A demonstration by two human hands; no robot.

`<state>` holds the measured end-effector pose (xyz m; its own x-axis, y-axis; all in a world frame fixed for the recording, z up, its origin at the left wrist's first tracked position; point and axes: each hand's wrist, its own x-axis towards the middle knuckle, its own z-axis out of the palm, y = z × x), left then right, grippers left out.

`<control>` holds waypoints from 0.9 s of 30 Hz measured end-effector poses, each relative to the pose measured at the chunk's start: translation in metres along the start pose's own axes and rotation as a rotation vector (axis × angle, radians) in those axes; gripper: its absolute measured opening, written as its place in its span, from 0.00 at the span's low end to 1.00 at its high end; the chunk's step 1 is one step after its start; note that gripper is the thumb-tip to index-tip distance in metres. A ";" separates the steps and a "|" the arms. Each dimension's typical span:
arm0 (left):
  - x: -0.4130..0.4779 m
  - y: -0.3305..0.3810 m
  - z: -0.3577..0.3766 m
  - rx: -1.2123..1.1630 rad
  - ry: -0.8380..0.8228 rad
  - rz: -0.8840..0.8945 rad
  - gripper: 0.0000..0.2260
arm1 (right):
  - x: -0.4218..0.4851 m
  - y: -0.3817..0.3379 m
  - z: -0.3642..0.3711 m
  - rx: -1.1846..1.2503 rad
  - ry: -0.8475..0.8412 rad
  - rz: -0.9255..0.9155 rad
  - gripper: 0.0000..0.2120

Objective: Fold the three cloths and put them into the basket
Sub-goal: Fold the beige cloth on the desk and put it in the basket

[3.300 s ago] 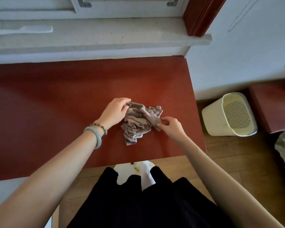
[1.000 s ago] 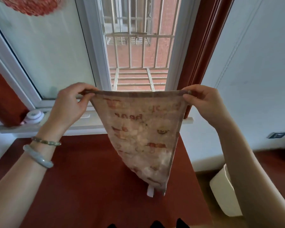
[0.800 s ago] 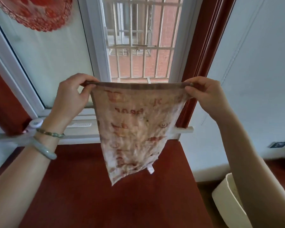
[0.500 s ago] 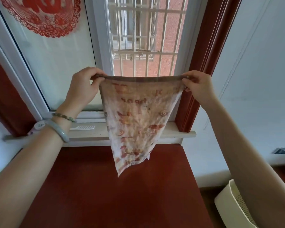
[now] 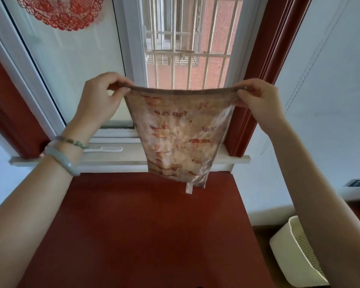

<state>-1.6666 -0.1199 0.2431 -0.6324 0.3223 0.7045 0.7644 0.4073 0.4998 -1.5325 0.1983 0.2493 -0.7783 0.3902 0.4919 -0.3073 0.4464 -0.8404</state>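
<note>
A thin beige cloth [image 5: 181, 140] with red-brown print hangs spread in the air in front of the window, above the red table [image 5: 143, 235]. My left hand [image 5: 100, 98] pinches its top left corner and my right hand [image 5: 256, 98] pinches its top right corner, with the top edge stretched taut between them. A small white tag dangles from the cloth's lower edge. The cream perforated basket [image 5: 295, 252] stands on the floor at the lower right, partly hidden behind my right forearm. No other cloth is in view.
A pale window sill [image 5: 123, 156] runs behind the table, with a white comb [image 5: 106, 149] lying on it. Dark red curtains hang at both sides of the window. A white wall stands to the right of the table.
Since the cloth lay crumpled on the table, both hands have lifted it and spread it out. Over the last second its lower part swung left, then back to the right.
</note>
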 end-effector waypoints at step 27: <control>-0.260 -0.152 0.135 -0.180 -0.682 -0.820 0.14 | -0.191 0.265 0.067 -0.217 -0.407 0.978 0.04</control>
<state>-1.6356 -0.1500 -0.0840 -0.8541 0.4385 -0.2797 0.0481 0.6020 0.7970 -1.5015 0.1881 -0.0826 -0.7693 0.3761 -0.5164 0.6184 0.2353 -0.7498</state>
